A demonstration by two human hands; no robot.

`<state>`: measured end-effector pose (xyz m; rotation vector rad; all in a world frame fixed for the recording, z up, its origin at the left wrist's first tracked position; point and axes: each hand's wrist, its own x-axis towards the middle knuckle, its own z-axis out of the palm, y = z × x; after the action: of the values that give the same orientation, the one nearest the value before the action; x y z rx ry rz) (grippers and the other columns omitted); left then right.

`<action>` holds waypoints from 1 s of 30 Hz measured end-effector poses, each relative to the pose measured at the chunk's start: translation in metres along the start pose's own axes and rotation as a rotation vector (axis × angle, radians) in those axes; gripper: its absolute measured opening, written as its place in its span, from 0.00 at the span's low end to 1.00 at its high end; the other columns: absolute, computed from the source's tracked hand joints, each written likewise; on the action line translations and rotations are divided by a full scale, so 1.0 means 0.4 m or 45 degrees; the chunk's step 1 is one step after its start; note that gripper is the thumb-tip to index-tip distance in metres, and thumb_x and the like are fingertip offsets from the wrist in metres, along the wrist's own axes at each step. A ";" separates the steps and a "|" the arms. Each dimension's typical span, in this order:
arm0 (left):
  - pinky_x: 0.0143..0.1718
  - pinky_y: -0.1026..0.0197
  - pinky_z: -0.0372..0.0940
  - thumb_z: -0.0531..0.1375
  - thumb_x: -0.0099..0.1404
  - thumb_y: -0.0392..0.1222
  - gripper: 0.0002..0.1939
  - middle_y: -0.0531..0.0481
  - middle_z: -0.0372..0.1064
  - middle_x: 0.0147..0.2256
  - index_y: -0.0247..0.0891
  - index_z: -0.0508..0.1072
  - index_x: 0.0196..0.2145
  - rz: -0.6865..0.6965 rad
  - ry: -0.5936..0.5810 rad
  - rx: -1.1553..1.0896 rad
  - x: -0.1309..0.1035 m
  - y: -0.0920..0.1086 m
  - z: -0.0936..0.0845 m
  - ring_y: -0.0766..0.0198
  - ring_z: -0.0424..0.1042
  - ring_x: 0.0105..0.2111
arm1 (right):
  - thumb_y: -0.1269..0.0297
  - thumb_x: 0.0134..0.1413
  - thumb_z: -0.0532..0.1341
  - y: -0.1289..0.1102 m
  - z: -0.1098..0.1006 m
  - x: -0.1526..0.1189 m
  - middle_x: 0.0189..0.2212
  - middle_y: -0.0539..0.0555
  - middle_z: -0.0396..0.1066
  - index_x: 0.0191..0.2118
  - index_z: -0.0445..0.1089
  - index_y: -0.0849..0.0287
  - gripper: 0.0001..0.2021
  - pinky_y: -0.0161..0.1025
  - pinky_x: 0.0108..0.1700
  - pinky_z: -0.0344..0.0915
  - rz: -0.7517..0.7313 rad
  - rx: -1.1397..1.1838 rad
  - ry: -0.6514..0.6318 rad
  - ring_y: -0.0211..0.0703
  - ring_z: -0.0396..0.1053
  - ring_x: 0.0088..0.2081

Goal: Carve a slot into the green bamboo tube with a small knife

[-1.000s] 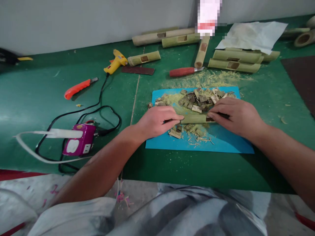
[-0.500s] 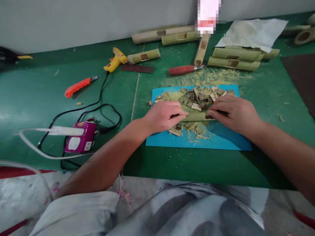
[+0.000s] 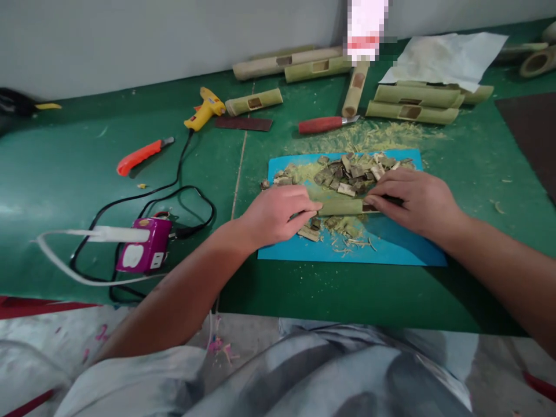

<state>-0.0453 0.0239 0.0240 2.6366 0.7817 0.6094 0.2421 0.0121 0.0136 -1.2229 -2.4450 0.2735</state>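
A green bamboo tube [image 3: 341, 207] lies across a blue sheet [image 3: 286, 250], a dark opening showing near my right hand [image 3: 414, 200]. That hand is closed on the tube's right part. At the tube's left end, my left hand [image 3: 278, 215] has its thumb and fingers pinched together; the grip covers that end. Bark and bamboo chips [image 3: 347, 174] are heaped on the sheet just beyond the tube, among yellowish shavings. More chips and thin slivers lie on the near side.
Behind the sheet are a red-handled knife [image 3: 320, 124] and cut bamboo tubes [image 3: 412, 112]. At left lie a yellow glue gun [image 3: 204, 109], an orange cutter [image 3: 139, 157], and a purple power adapter [image 3: 144, 245] with cables. White paper [image 3: 443, 58] covers some tubes.
My left hand has shifted slightly left along the tube, uncovering more of its surface. My right hand stays on the right part.
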 end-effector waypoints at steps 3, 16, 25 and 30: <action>0.33 0.63 0.64 0.55 0.71 0.38 0.11 0.46 0.73 0.32 0.34 0.78 0.41 0.021 0.017 0.038 0.002 0.001 0.004 0.63 0.72 0.32 | 0.57 0.64 0.54 0.004 0.003 0.000 0.34 0.55 0.76 0.33 0.76 0.54 0.15 0.44 0.39 0.65 -0.006 -0.036 0.000 0.47 0.72 0.38; 0.31 0.63 0.63 0.53 0.73 0.40 0.14 0.47 0.71 0.31 0.36 0.77 0.42 0.057 -0.017 0.180 0.002 0.004 0.020 0.63 0.71 0.31 | 0.57 0.64 0.55 0.003 0.002 0.000 0.33 0.54 0.76 0.33 0.76 0.51 0.14 0.44 0.39 0.66 0.030 0.006 0.014 0.47 0.72 0.37; 0.29 0.64 0.62 0.51 0.73 0.39 0.15 0.46 0.71 0.31 0.35 0.77 0.39 0.076 0.030 0.275 0.006 0.011 0.036 0.65 0.70 0.29 | 0.56 0.63 0.55 0.009 0.006 0.000 0.32 0.54 0.76 0.33 0.76 0.54 0.15 0.43 0.39 0.66 0.038 0.006 -0.007 0.45 0.72 0.37; 0.29 0.64 0.63 0.51 0.73 0.39 0.14 0.46 0.71 0.30 0.34 0.77 0.41 0.061 0.098 0.300 0.010 0.015 0.048 0.64 0.70 0.29 | 0.57 0.62 0.57 0.005 -0.003 -0.004 0.34 0.54 0.76 0.36 0.76 0.53 0.11 0.44 0.42 0.67 0.043 0.054 0.064 0.46 0.72 0.39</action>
<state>-0.0302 0.0179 0.0114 2.8673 0.8622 0.6721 0.2449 0.0119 0.0136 -1.2386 -2.3659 0.2988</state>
